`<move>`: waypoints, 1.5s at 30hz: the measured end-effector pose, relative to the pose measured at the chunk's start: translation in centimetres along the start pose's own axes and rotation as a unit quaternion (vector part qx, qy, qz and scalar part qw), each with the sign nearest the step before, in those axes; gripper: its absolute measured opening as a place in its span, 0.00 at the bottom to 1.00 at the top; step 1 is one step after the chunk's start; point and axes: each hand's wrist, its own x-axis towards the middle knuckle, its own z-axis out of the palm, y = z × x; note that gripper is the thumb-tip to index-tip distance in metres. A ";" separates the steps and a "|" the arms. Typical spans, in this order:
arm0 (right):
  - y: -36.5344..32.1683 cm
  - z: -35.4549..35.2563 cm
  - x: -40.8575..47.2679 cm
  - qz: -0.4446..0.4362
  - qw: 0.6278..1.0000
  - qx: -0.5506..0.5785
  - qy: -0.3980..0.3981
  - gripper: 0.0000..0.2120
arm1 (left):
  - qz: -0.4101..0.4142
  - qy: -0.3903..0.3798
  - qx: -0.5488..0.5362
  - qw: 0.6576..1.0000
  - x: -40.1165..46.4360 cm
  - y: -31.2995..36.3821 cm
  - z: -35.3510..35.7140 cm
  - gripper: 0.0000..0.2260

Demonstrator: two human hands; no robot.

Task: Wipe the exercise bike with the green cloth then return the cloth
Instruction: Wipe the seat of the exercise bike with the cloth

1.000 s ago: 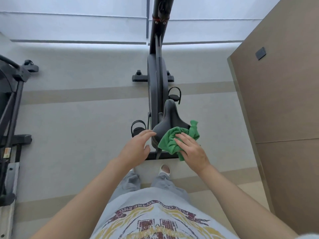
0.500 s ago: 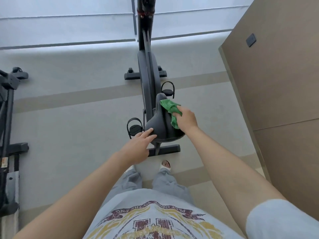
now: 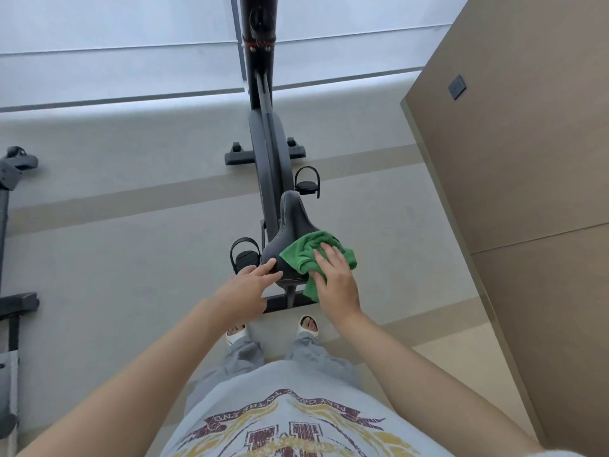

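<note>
A black exercise bike (image 3: 270, 153) stands on the grey floor straight ahead of me, its black saddle (image 3: 291, 222) nearest. The green cloth (image 3: 306, 253) lies crumpled over the saddle's rear right part and hangs off its edge. My right hand (image 3: 334, 280) presses flat on the cloth with straight fingers. My left hand (image 3: 245, 290) rests its fingertips on the saddle's rear left edge, fingers extended.
A tall brown panelled wall (image 3: 527, 159) rises close on the right. Another dark exercise machine (image 3: 10, 291) stands at the left edge. The bike's pedals (image 3: 244, 255) stick out on both sides. My feet in white sandals (image 3: 308, 326) are just behind the rear stabiliser.
My right hand has drawn the cloth back from the saddle's nose to its rear right part. The left hand stays at the saddle's rear edge.
</note>
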 end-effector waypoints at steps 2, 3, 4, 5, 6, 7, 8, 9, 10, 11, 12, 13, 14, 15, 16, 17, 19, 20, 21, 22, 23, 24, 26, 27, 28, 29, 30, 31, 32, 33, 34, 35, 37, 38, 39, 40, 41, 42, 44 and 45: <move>-0.6 -0.4 2.1 0.008 1.000 -0.002 0.003 0.22 | -0.004 -0.009 -0.004 1.000 -0.1 0.1 0.1 0.35; -1.2 -0.6 3.6 0.019 1.000 0.000 -0.001 0.22 | -0.007 -0.011 -0.005 1.000 -0.2 0.2 0.0 0.35; -1.8 -0.9 5.3 0.037 0.999 0.011 -0.008 0.22 | -0.010 -0.012 -0.006 1.000 -0.2 0.2 0.0 0.34; -2.4 -1.3 7.1 0.058 0.998 0.029 -0.017 0.21 | -0.012 -0.015 -0.004 1.000 -0.1 0.3 -0.1 0.34; -3.0 -1.7 8.9 0.077 0.995 0.049 -0.027 0.20 | -0.014 -0.020 0.000 1.000 -0.1 0.4 -0.2 0.35; -3.3 -2.1 10.6 0.092 0.993 0.067 -0.036 0.18 | -0.017 -0.028 0.006 0.999 -0.1 0.5 -0.3 0.35; -3.5 -2.6 12.0 0.101 0.991 0.079 -0.047 0.16 | -0.022 -0.034 0.012 0.999 -0.1 0.6 -0.3 0.36; -3.3 -3.0 13.0 0.108 0.988 0.090 -0.060 0.15 | -0.027 -0.037 0.018 0.999 -0.2 0.8 -0.4 0.36; -3.0 -3.3 13.7 0.115 0.986 0.098 -0.074 0.15 | -0.032 -0.039 0.022 0.998 -0.2 0.9 -0.4 0.36; -2.7 -3.6 13.9 0.120 0.984 0.106 -0.085 0.15 | -0.038 -0.041 0.022 0.998 -0.2 1.1 -0.4 0.37; -2.5 -3.7 13.8 0.120 0.982 0.110 -0.091 0.14 | -0.044 -0.041 0.021 0.998 -0.2 1.3 -0.4 0.37; -2.3 -3.8 13.3 0.117 0.983 0.109 -0.091 0.14 | -0.048 -0.039 0.019 0.998 -0.2 1.5 -0.3 0.37; -2.2 -3.7 12.6 0.107 0.985 0.102 -0.087 0.15 | -0.051 -0.036 0.017 0.998 -0.3 1.7 -0.2 0.37; -2.1 -3.7 11.6 0.091 0.989 0.089 -0.079 0.15 | -0.054 -0.033 0.016 0.998 -0.3 1.8 -0.1 0.36; -1.8 -3.6 10.5 0.065 0.993 0.067 -0.071 0.16 | -0.057 -0.030 0.015 0.998 -0.4 2.0 0.0 0.36; -1.4 -3.5 9.3 0.033 0.997 0.037 -0.062 0.17 | -0.061 -0.027 0.012 0.998 -0.4 2.0 0.1 0.36; -0.4 -3.4 6.7 -0.030 0.998 -0.018 -0.046 0.18 | -0.067 -0.020 0.002 0.998 -0.3 2.1 0.3 0.36; 0.1 -3.4 5.6 -0.054 0.997 -0.037 -0.043 0.18 | -0.070 -0.016 -0.004 0.997 -0.3 2.2 0.4 0.36; 0.5 -3.4 4.6 -0.076 0.995 -0.052 -0.046 0.18 | -0.071 -0.011 -0.008 0.997 -0.2 2.3 0.5 0.35; 0.8 -3.5 3.8 -0.092 0.992 -0.061 -0.056 0.18 | -0.071 -0.006 -0.012 0.997 -0.2 2.3 0.6 0.35; 1.0 -3.7 3.2 -0.102 0.990 -0.064 -0.071 0.19 | -0.072 0.001 -0.018 0.997 -0.2 2.4 0.6 0.34; 1.1 -4.0 2.9 -0.109 0.989 -0.061 -0.086 0.18 | -0.077 0.010 -0.029 0.997 -0.2 2.6 0.6 0.33; 0.9 -4.9 2.8 -0.116 0.987 -0.049 -0.101 0.18 | -0.087 0.039 -0.059 0.994 -0.5 3.1 0.5 0.31; 0.7 -5.3 2.8 -0.120 0.987 -0.044 -0.100 0.18 | -0.091 0.061 -0.077 0.991 -0.7 3.4 0.4 0.29; 0.5 -5.7 2.9 -0.125 0.987 -0.037 -0.093 0.18 | -0.097 0.090 -0.098 0.986 -1.1 3.7 0.5 0.28; 0.1 -6.1 2.9 -0.132 0.987 -0.028 -0.084 0.18 | -0.105 0.126 -0.121 0.979 -1.6 4.1 0.7 0.27; -0.4 -6.4 2.9 -0.140 0.987 -0.017 -0.074 0.17 | -0.111 0.164 -0.144 0.970 -2.2 4.5 0.8 0.26; -0.9 -6.7 2.9 -0.151 0.986 -0.006 -0.065 0.17 | -0.113 0.201 -0.166 0.959 -2.9 4.8 0.8 0.25; -1.6 -7.0 3.1 -0.163 0.985 0.005 -0.058 0.17 | -0.109 0.236 -0.185 0.948 -3.5 5.0 0.7 0.25; -2.2 -7.2 3.2 -0.174 0.983 0.017 -0.053 0.16 | -0.103 0.266 -0.199 0.938 -4.2 5.1 0.3 0.25; -3.0 -7.4 3.4 -0.186 0.981 0.029 -0.050 0.16 | -0.100 0.292 -0.207 0.928 -4.8 5.2 -0.3 0.26; -3.8 -7.6 3.5 -0.197 0.979 0.039 -0.048 0.17 | -0.101 0.315 -0.211 0.920 -5.5 5.1 -1.0 0.27; -5.7 -7.9 3.6 -0.221 0.973 0.054 -0.041 0.17 | -0.100 0.352 -0.215 0.906 -6.8 4.9 -2.8 0.30; -6.6 -7.9 3.6 -0.233 0.970 0.061 -0.037 0.18 | -0.091 0.368 -0.217 0.900 -7.5 4.8 -3.6 0.30; -7.6 -8.0 3.6 -0.242 0.967 0.068 -0.034 0.18 | -0.077 0.383 -0.219 0.894 -8.0 4.6 -4.3 0.30; -8.6 -8.0 3.5 -0.250 0.965 0.075 -0.032 0.17 | -0.062 0.398 -0.222 0.888 -8.6 4.3 -4.8 0.29; -9.5 -8.0 3.5 -0.254 0.963 0.082 -0.029 0.17 | -0.047 0.411 -0.226 0.882 -9.1 4.0 -5.1 0.27; -10.4 -8.0 3.5 -0.255 0.962 0.089 -0.026 0.17 | -0.035 0.422 -0.231 0.876 -9.6 3.6 -5.3 0.26; -12.4 -7.8 3.1 -0.256 0.961 0.101 -0.028 0.18 | -0.019 0.438 -0.236 0.867 -10.5 2.5 -5.7 0.26; -13.5 -7.6 2.9 -0.260 0.959 0.105 -0.031 0.18 | -0.011 0.447 -0.238 0.862 -10.9 1.9 -5.9 0.25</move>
